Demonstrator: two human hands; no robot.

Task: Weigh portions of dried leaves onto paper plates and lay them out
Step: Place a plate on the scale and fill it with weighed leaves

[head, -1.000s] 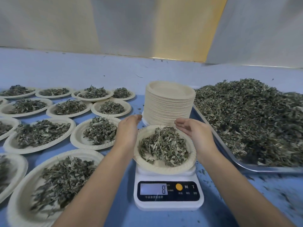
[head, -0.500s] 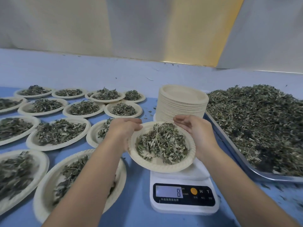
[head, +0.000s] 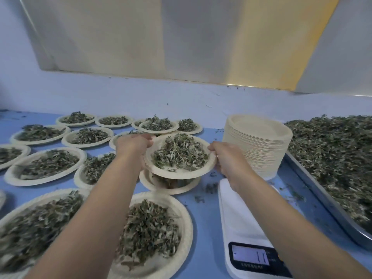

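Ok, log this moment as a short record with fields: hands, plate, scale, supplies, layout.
hands: left hand and right hand grip opposite rims of the held plate
held plate: carries dried leaves, raised over a filled plate on the table
scale: white scale, platform bare, digits unclear
supplies: stack of empty plates; tray heaped with loose leaves
laid out: more filled plates near and to the left

Single head view; looks forward and down, close over table [head: 203, 208].
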